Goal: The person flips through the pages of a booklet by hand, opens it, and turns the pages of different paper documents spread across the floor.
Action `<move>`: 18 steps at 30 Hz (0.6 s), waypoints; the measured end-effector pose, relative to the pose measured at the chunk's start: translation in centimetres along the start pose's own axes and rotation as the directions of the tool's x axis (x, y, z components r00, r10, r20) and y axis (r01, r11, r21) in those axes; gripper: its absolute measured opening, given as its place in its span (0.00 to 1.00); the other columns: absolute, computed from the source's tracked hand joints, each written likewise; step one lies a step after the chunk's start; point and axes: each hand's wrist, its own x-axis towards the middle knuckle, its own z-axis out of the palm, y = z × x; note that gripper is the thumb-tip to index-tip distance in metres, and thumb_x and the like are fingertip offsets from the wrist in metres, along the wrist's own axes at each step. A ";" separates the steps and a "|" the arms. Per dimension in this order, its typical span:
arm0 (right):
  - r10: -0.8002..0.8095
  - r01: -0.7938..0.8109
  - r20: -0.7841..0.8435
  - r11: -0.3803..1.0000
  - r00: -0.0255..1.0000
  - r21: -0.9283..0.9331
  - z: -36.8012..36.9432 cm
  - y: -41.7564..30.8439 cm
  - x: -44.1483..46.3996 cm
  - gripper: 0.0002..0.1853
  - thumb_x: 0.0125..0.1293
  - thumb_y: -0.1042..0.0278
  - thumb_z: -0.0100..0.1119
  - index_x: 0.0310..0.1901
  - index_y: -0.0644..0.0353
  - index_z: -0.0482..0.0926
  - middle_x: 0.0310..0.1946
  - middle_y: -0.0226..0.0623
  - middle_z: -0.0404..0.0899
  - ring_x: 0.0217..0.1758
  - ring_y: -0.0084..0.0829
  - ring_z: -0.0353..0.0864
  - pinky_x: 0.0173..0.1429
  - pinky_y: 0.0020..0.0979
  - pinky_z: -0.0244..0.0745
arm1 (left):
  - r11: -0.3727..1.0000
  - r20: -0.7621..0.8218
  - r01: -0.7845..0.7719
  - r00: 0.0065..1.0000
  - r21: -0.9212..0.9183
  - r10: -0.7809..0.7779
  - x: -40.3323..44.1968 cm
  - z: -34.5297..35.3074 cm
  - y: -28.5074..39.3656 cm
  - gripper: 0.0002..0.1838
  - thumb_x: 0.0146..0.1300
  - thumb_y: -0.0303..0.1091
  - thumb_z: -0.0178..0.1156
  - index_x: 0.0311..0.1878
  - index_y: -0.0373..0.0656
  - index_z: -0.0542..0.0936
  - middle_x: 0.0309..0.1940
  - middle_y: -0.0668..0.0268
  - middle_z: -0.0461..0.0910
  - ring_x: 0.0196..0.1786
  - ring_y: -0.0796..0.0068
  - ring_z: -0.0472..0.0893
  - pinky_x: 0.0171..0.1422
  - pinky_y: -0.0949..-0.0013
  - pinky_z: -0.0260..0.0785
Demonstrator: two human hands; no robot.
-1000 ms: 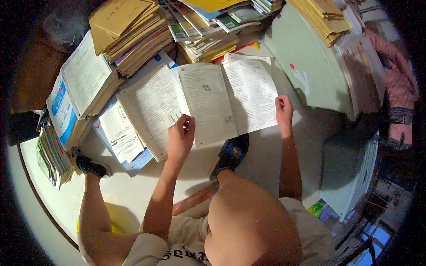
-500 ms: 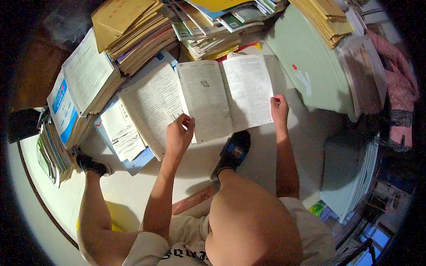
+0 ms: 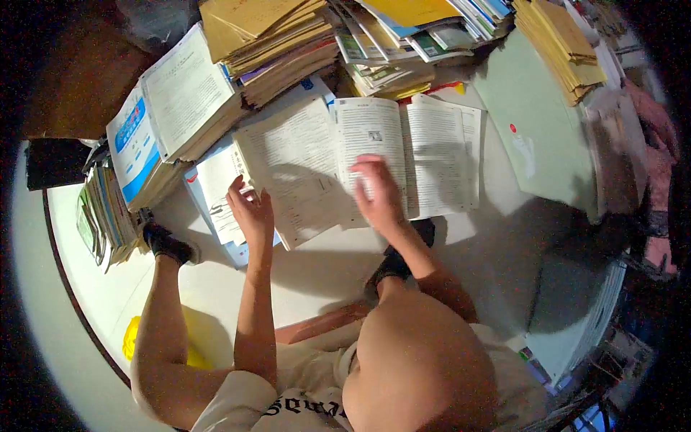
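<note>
Printed booklets lie spread side by side on the pale floor. On the left is an open booklet (image 3: 295, 144) with dense text. Beside it lies a page with a small picture (image 3: 367, 119), and at the right an open booklet (image 3: 440, 155). My left hand (image 3: 252, 212) is at the left booklet's lower left edge, thumb and fingers apart, holding nothing I can see. Over the middle page is my right hand (image 3: 380, 194), smeared by motion; its grip is unclear. A white booklet with black marks (image 3: 219, 205) lies partly under the left one, on a blue sheet (image 3: 236, 253).
Stacks of papers (image 3: 188, 93), brown envelopes (image 3: 266, 29) and books (image 3: 403, 57) stand behind. A pale green board (image 3: 533, 137) leans at right beside more envelopes (image 3: 565, 47). My feet, in dark shoes (image 3: 171, 245), flank the papers. A yellow thing (image 3: 194, 335) sits by my left leg.
My right hand has left the right booklet's edge and moved left over the middle page. My left hand has moved left to the left booklet's edge. The view has shifted.
</note>
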 end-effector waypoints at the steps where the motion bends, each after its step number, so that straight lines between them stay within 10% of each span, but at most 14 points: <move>1: 0.005 -0.011 0.096 0.998 0.995 0.060 1.6 -1.5 0.4 0.15 0.64 0.80 0.61 0.52 0.61 0.76 0.55 0.46 0.76 0.59 0.48 0.78 0.63 0.41 0.75 | 0.986 0.064 0.082 0.995 -0.142 -0.074 0.3 -0.1 -1.9 0.28 0.65 0.20 0.63 0.68 0.39 0.69 0.50 0.58 0.78 0.43 0.73 0.80 0.44 0.69 0.76; 9: 0.022 -0.033 0.344 0.999 0.939 0.026 11.2 -4.0 1.0 0.32 0.55 0.68 0.75 0.59 0.62 0.68 0.54 0.52 0.68 0.60 0.56 0.72 0.61 0.50 0.73 | 0.989 0.108 0.109 0.989 -0.103 -0.097 1.3 -1.2 -1.4 0.22 0.62 0.19 0.65 0.60 0.40 0.76 0.35 0.62 0.83 0.35 0.73 0.83 0.41 0.69 0.78; 18: 0.125 -0.077 0.278 0.982 0.952 -0.175 14.3 -4.6 1.4 0.28 0.52 0.68 0.74 0.52 0.63 0.69 0.50 0.53 0.69 0.52 0.56 0.73 0.56 0.52 0.73 | 0.993 0.110 0.118 0.987 0.008 -0.118 1.4 -0.8 -0.1 0.26 0.57 0.17 0.68 0.60 0.40 0.77 0.32 0.63 0.81 0.34 0.72 0.82 0.41 0.67 0.78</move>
